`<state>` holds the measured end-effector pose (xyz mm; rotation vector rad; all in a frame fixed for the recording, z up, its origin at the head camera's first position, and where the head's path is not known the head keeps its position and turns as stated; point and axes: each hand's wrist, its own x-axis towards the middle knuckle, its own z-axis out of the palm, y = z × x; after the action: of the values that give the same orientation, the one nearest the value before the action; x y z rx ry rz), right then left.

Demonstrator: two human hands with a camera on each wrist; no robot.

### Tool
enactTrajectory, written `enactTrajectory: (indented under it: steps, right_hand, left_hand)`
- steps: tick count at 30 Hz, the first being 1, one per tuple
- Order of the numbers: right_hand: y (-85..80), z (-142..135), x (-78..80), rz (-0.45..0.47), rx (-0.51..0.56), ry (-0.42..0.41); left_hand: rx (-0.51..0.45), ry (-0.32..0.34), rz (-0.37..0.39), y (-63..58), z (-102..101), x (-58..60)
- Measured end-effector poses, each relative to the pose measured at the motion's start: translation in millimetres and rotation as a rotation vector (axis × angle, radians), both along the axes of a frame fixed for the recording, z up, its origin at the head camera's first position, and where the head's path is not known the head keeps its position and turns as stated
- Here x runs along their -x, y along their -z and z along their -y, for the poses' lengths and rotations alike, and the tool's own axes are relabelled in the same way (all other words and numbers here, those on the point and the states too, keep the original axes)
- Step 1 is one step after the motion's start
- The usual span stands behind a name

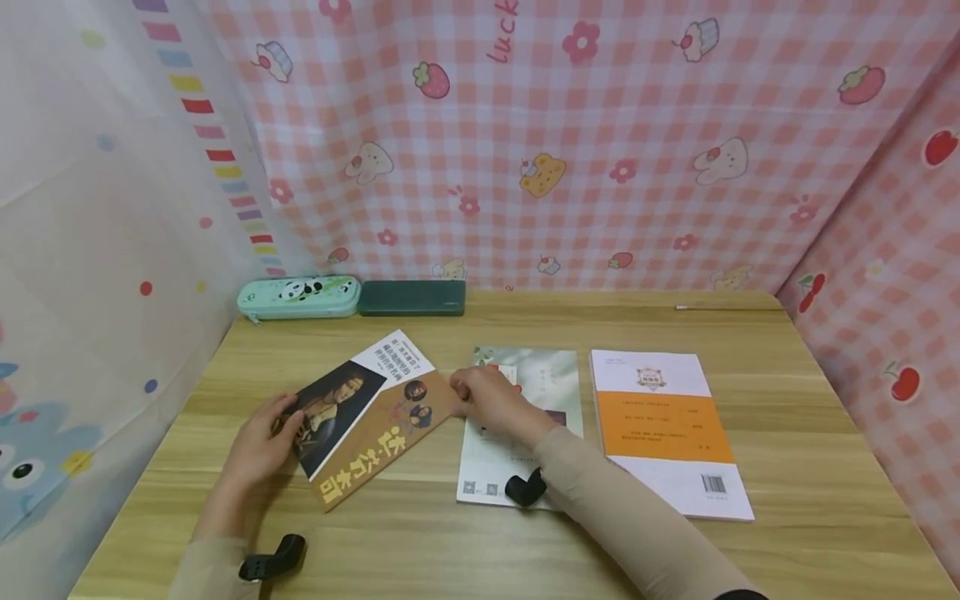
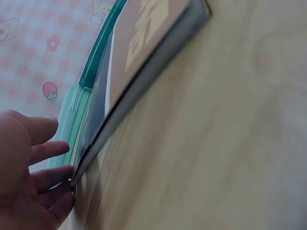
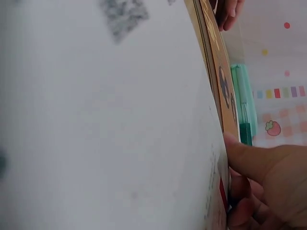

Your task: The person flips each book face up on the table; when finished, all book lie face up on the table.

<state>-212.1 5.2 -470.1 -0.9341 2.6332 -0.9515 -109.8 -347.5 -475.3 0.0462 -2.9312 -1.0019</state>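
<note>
A brown book [image 1: 401,417] with a dark portrait painting, a white strip and yellow lettering lies at a slant on the left half of the table. At its left edge is my left hand [image 1: 262,442], fingertips touching the book's border. In the left wrist view the fingers [image 2: 50,177] are spread and fairly straight at the book's corner. My right hand [image 1: 498,404] pinches the brown book's right corner, thumb on the cover and the other fingers curled. It reaches over a pale green book [image 1: 525,462], hiding part of that cover. How far the brown book is raised, I cannot tell.
To the right lies a white book [image 1: 656,371] with an orange band. At the back left, a mint panda pencil case [image 1: 300,298] sits beside a dark green case [image 1: 412,297]. A thin pencil-like stick [image 1: 727,308] lies at the back right. Patterned cloth [image 1: 480,167] hangs behind.
</note>
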Motion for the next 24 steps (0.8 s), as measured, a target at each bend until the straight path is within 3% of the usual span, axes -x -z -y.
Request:
enactTrajectory:
  steps: [5, 9, 18, 24]
  right_hand:
    - [3.2, 3, 3.6, -0.037, 0.022, 0.087]
    - [3.1, 4, 5.2, -0.040, 0.032, 0.099]
    - [-0.7, 5, 5.6, 0.018, 0.031, 0.087]
    - [1.5, 7, 8.0, 0.016, 0.000, 0.138]
  left_hand:
    - [-0.008, -0.001, -0.027, 1.6, 1, -11.1]
    - [-0.022, -0.006, -0.042, 1.9, 2, -17.8]
    - [-0.042, -0.004, 0.015, 2.9, 10, -21.2]
    - [-0.005, 0.020, -0.049, 5.9, 7, -20.4]
